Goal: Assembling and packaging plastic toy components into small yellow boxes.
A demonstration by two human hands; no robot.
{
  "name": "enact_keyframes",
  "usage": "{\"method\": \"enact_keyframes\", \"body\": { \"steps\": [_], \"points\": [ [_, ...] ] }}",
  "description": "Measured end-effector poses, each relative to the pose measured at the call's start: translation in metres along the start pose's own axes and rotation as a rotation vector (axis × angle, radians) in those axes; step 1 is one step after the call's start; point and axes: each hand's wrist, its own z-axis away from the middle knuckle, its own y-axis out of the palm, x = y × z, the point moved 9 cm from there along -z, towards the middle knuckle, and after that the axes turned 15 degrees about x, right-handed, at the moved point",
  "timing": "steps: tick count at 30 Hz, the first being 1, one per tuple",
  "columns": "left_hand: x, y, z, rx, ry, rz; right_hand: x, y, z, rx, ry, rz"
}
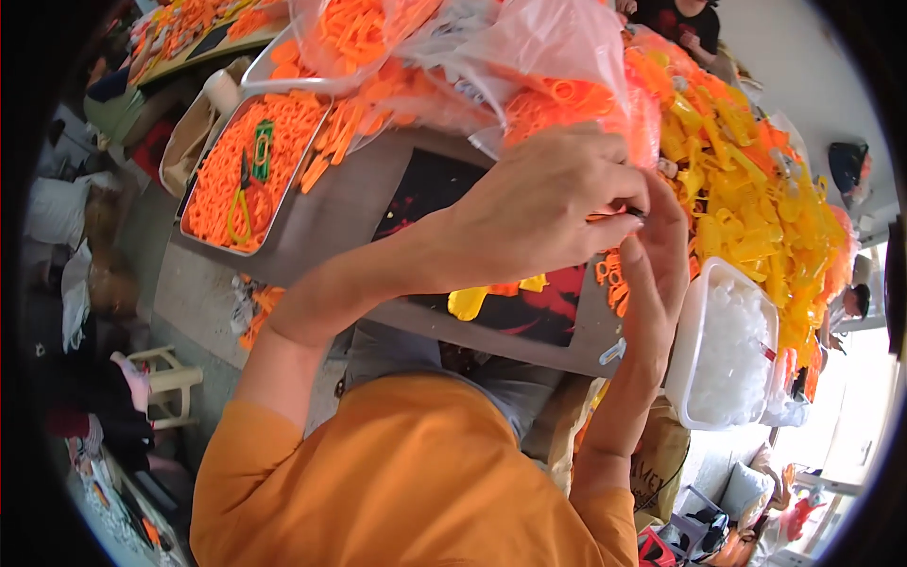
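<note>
Crowded workshop surroundings frame a grey counter (pixel 350 213) heaped with plastic parts, and the person in orange sleeves leans over it with both hands raised close together above its near edge. Left hand (pixel 548 203) is curled with its fingers closed down toward the thumb, pinching a small orange piece (pixel 605 216) whose thin dark tip just shows at the fingertips; the hand covers most of it, so its shape cannot be made out. Right hand (pixel 657 269) stands upright just beside it, palm turned inward and fingers loosely bent, its fingertips meeting the same small piece from below, apparently to steady it while the other hand grips. Held this high and this near the face, the piece seems to be brought up for fine finger work rather than rested on the counter. Just under the hands lies a dark printed sheet (pixel 444 189) with red and yellow patches, and a few loose orange rings (pixel 612 279) sit beside the right hand, within easy reach. Right of the hands stands a white tub (pixel 723 345) of clear pieces, close enough to drop things into. Beyond the hands rises a big heap of yellow parts (pixel 746 189) and a clear bag (pixel 529 57) stuffed with orange ones. Well to the left of the hands a metal tray (pixel 248 170) holds orange rings with a pair of yellow-handled cutters (pixel 241 203) laid on top.
</note>
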Motion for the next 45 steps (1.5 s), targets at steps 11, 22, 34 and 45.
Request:
{"method": "enact_keyframes", "body": {
  "steps": [11,22,34,45],
  "points": [
    [0.094,0.026,0.065,-0.173,-0.191,0.273,-0.057,-0.02,0.033,-0.068,0.004,-0.587],
    [0.17,0.108,0.159,0.064,-0.686,0.355,-0.117,0.052,0.001,0.509,0.337,0.445],
    [0.162,0.102,0.164,-0.089,-0.673,0.463,-0.128,0.083,0.002,0.463,0.151,0.668],
    [0.125,0.091,0.138,-0.052,-0.627,0.242,-0.121,0.08,0.012,0.383,0.189,0.78]
  ]
}}
